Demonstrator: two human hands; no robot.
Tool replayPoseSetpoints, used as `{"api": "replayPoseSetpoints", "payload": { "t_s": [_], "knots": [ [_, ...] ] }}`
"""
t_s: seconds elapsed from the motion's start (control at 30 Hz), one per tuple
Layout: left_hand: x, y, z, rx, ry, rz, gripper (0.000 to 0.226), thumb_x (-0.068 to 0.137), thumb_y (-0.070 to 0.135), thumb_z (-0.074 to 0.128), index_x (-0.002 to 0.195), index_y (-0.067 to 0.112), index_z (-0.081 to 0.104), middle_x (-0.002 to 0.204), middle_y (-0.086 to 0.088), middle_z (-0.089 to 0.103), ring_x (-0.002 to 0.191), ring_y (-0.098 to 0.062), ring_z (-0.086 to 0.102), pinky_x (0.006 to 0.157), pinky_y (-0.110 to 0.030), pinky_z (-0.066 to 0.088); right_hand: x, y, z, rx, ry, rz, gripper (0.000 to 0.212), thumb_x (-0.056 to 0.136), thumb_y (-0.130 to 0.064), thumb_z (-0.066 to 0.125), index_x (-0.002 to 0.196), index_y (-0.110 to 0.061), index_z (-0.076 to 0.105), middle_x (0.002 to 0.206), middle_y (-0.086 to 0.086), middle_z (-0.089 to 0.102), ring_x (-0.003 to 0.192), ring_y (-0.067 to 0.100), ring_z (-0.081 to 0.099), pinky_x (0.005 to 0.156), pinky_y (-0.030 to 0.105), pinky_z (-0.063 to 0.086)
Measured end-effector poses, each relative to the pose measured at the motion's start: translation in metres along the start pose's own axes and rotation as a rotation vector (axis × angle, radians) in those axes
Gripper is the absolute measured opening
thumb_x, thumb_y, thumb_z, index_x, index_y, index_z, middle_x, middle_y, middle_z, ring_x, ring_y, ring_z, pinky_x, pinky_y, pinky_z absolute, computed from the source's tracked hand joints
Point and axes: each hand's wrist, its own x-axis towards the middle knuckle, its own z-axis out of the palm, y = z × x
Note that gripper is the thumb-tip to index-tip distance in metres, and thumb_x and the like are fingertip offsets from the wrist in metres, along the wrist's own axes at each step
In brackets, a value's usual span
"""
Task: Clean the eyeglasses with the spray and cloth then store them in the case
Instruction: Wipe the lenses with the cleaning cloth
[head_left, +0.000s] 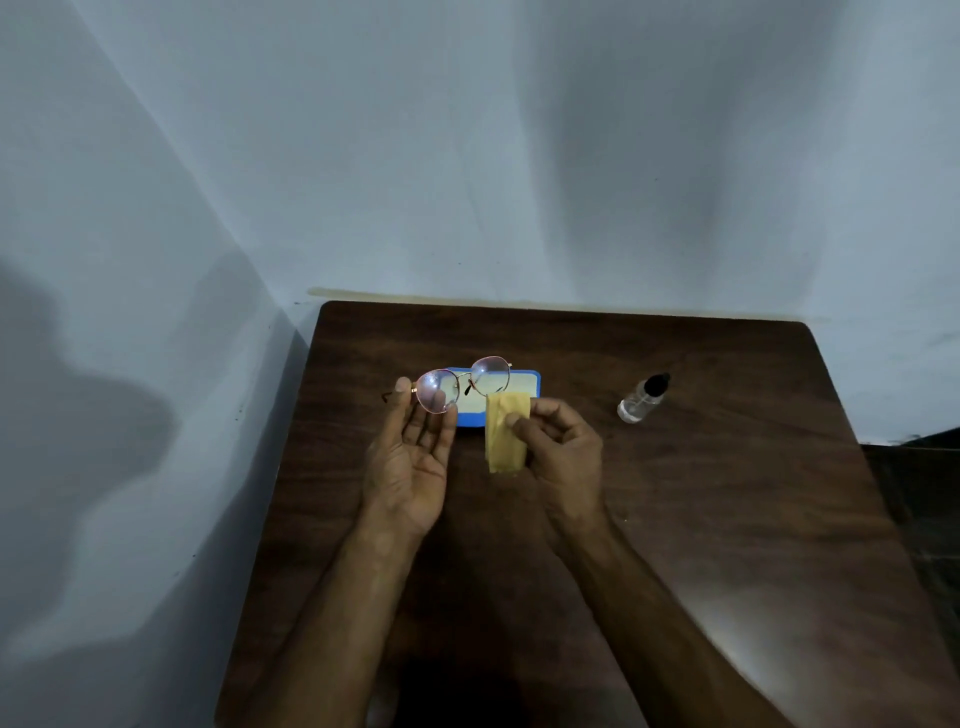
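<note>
Round thin-rimmed eyeglasses (462, 383) are held up over the table by my left hand (410, 457), palm up, thumb and fingers pinching the left lens and its rim. My right hand (558, 447) pinches a folded yellow cloth (503, 436) that hangs just right of the glasses, apart from the lenses. Behind both lies the open blue case (535, 382) with a pale lining, partly hidden by glasses and cloth. A small clear spray bottle (643, 399) with a black cap stands on the table to the right.
The dark wooden table (727, 519) stands against a pale blue wall in a corner. Its left edge runs near my left forearm, and dark floor shows past its right edge.
</note>
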Motion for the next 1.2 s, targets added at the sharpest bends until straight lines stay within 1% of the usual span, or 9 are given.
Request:
{"api": "replayPoseSetpoints", "payload": {
  "t_s": [0.2, 0.33, 0.4, 0.47, 0.53, 0.7, 0.83, 1.03, 1.2],
  "knots": [
    [-0.005, -0.011, 0.014, 0.001, -0.043, -0.005, 0.013, 0.099, 0.022, 0.070, 0.106, 0.013, 0.077, 0.107, -0.010, 0.077, 0.103, -0.019, 0.073, 0.081, -0.033, 0.066, -0.015, -0.038, 0.015, -0.249, 0.046, -0.413, 0.011, 0.090, -0.014, 0.079, 0.100, -0.015, 0.075, 0.099, 0.004, 0.075, 0.094, 0.023, 0.073, 0.077, 0.039, 0.061],
    [-0.012, -0.018, 0.026, -0.021, -0.120, -0.048, 0.043, 0.083, 0.026, 0.078, 0.123, 0.008, 0.073, 0.107, -0.008, 0.076, 0.107, -0.020, 0.071, 0.099, -0.038, 0.061, -0.014, -0.055, 0.030, -0.616, 0.148, -0.797, 0.015, 0.087, -0.006, 0.076, 0.101, -0.012, 0.075, 0.104, 0.001, 0.065, 0.093, 0.015, 0.064, 0.077, 0.026, 0.053],
    [-0.017, -0.021, 0.030, 0.006, -0.159, -0.095, 0.037, 0.086, 0.032, 0.077, 0.116, 0.011, 0.078, 0.111, -0.007, 0.077, 0.114, -0.022, 0.069, 0.108, -0.042, 0.054, -0.012, -0.054, 0.035, -0.736, 0.087, -0.884, 0.013, 0.090, -0.007, 0.074, 0.103, -0.010, 0.076, 0.107, 0.002, 0.064, 0.096, 0.017, 0.061, 0.079, 0.027, 0.052],
    [-0.020, -0.024, 0.032, 0.011, -0.166, -0.158, 0.031, 0.093, 0.037, 0.070, 0.108, 0.013, 0.080, 0.113, -0.008, 0.077, 0.108, -0.022, 0.073, 0.096, -0.039, 0.059, -0.015, -0.047, 0.036, -0.835, 0.011, -0.941, 0.015, 0.091, -0.008, 0.073, 0.106, -0.009, 0.076, 0.110, 0.004, 0.066, 0.101, 0.018, 0.060, 0.084, 0.032, 0.053],
    [-0.023, -0.022, 0.036, -0.069, -0.190, -0.234, 0.033, 0.095, 0.038, 0.067, 0.109, 0.010, 0.078, 0.109, -0.008, 0.077, 0.096, -0.021, 0.077, 0.080, -0.033, 0.066, -0.023, -0.036, 0.033, -0.898, -0.026, -0.980, 0.018, 0.092, -0.009, 0.073, 0.109, -0.011, 0.077, 0.114, 0.004, 0.068, 0.106, 0.020, 0.061, 0.088, 0.034, 0.053],
    [-0.027, -0.019, 0.041, -0.006, -0.191, -0.192, 0.035, 0.101, 0.039, 0.063, 0.094, 0.009, 0.082, 0.092, -0.009, 0.080, 0.079, -0.020, 0.079, 0.071, -0.030, 0.066, -0.022, -0.031, 0.020, -0.915, 0.028, -0.973, 0.021, 0.094, -0.015, 0.071, 0.114, -0.009, 0.077, 0.117, 0.005, 0.069, 0.109, 0.021, 0.061, 0.087, 0.032, 0.052],
    [-0.027, -0.019, 0.040, 0.018, -0.211, -0.145, 0.030, 0.090, 0.035, 0.072, 0.109, 0.013, 0.080, 0.106, -0.006, 0.079, 0.095, -0.017, 0.077, 0.088, -0.031, 0.063, -0.012, -0.048, 0.026, -0.895, 0.033, -0.988, 0.021, 0.097, -0.013, 0.069, 0.115, -0.006, 0.076, 0.118, 0.007, 0.068, 0.112, 0.021, 0.059, 0.090, 0.031, 0.051],
    [-0.028, -0.015, 0.037, 0.035, -0.219, -0.206, 0.037, 0.099, 0.044, 0.066, 0.107, 0.010, 0.078, 0.101, -0.009, 0.079, 0.086, -0.021, 0.078, 0.073, -0.033, 0.066, -0.031, -0.038, 0.016, -0.930, -0.088, -0.946, 0.023, 0.094, -0.011, 0.072, 0.116, -0.010, 0.076, 0.120, 0.004, 0.067, 0.111, 0.020, 0.062, 0.089, 0.038, 0.054],
    [-0.030, -0.021, 0.037, 0.098, -0.212, -0.121, 0.041, 0.097, 0.038, 0.069, 0.126, 0.009, 0.074, 0.120, -0.012, 0.077, 0.104, -0.022, 0.075, 0.087, -0.032, 0.062, -0.023, -0.051, 0.017, -0.905, 0.024, -0.925, 0.024, 0.093, -0.012, 0.074, 0.116, -0.010, 0.076, 0.119, 0.005, 0.068, 0.113, 0.020, 0.062, 0.089, 0.037, 0.055]
  ]
}}
